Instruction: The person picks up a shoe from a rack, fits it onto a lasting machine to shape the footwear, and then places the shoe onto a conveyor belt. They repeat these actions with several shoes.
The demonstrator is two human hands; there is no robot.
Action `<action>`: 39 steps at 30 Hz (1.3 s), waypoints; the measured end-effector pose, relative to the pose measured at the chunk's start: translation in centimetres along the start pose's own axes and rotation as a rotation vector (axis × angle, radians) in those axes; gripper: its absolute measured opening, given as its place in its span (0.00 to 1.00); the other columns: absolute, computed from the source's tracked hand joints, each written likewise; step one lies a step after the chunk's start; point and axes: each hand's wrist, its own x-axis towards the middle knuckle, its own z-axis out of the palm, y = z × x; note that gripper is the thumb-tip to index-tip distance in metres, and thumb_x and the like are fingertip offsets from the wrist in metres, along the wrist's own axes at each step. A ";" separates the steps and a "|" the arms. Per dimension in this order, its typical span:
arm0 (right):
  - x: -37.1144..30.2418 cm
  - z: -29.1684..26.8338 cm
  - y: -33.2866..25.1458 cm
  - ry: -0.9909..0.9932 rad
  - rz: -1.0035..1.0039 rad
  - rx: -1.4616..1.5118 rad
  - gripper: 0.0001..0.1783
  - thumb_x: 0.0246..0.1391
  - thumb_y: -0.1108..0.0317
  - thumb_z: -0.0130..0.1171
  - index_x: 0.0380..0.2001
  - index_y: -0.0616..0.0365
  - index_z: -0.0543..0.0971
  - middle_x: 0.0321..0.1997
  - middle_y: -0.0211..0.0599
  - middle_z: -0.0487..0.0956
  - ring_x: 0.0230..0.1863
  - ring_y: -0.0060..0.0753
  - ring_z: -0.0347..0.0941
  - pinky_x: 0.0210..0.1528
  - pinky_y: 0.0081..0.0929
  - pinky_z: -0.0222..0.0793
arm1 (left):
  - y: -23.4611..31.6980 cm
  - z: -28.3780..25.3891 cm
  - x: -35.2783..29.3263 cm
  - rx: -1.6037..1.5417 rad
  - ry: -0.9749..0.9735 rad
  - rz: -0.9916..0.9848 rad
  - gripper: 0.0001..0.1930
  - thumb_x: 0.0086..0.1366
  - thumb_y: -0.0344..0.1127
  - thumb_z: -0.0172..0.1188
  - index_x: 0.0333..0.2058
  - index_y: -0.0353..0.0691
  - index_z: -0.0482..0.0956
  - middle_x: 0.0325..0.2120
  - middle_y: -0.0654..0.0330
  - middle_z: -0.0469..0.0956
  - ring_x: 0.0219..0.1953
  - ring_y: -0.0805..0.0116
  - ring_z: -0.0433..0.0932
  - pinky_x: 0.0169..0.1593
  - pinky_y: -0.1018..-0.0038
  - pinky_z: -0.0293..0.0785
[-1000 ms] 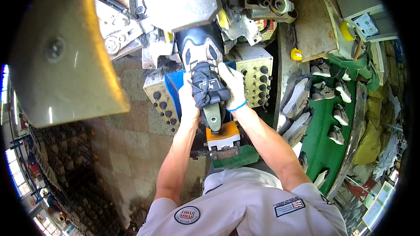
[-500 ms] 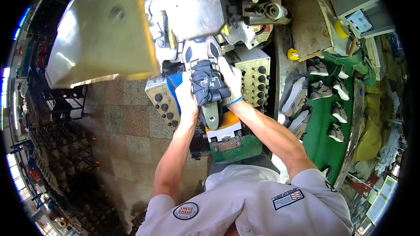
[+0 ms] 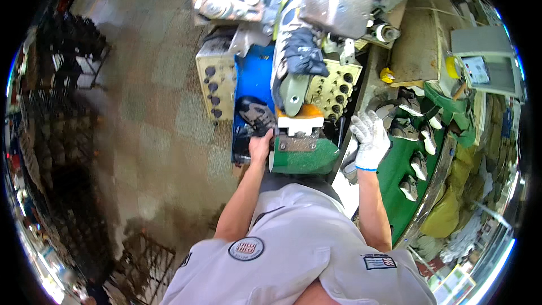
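Observation:
My bare left hand (image 3: 261, 146) is closed at the near end of a dark grey and beige shoe (image 3: 257, 114) in the blue bin (image 3: 254, 82); its fingertips are partly hidden. My right hand (image 3: 371, 138), in a white glove with a blue cuff, is raised at the right of the machine, fingers apart and holding nothing. Between the hands and farther off, another shoe with a dark laced front (image 3: 305, 53) sits toe-away in the machine under its metal head (image 3: 340, 1). A grey-green last (image 3: 294, 95) sticks out of that shoe's heel, above an orange pad (image 3: 305, 111).
Control boxes with black knobs (image 3: 213, 87) flank the bin and machine. A green guard (image 3: 307, 157) stands close to my waist. Several shoes lie on a green bench (image 3: 395, 183) at the right. Dark racks (image 3: 62, 130) stand across the tiled floor at the left.
Both hands have let go of the shoe in the machine. The left came down to the shoe in the bin; the right moved right and opened. The view has shifted left.

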 end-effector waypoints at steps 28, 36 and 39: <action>-4.2 3.9 -10.9 -0.746 0.482 0.661 0.32 0.58 0.57 0.62 0.62 0.62 0.71 0.52 0.44 0.81 0.49 0.39 0.80 0.54 0.34 0.77 | 18.5 -4.0 -21.4 -0.155 -0.848 0.592 0.31 0.60 0.43 0.69 0.58 0.29 0.74 0.53 0.54 0.78 0.50 0.64 0.78 0.55 0.68 0.71; -1.2 -15.8 -11.2 -0.359 0.049 0.440 0.30 0.54 0.62 0.64 0.57 0.67 0.74 0.45 0.35 0.81 0.42 0.24 0.77 0.46 0.23 0.74 | 20.0 20.2 -28.3 -0.084 -0.966 0.449 0.33 0.60 0.38 0.69 0.60 0.27 0.71 0.50 0.59 0.79 0.49 0.71 0.76 0.56 0.74 0.68; -1.4 -23.6 -8.4 -0.137 0.024 0.390 0.31 0.55 0.60 0.65 0.58 0.68 0.74 0.45 0.35 0.82 0.44 0.23 0.77 0.48 0.22 0.74 | 16.0 26.5 -29.3 0.022 -1.030 0.394 0.25 0.64 0.34 0.65 0.56 0.27 0.74 0.46 0.59 0.80 0.47 0.72 0.76 0.54 0.76 0.69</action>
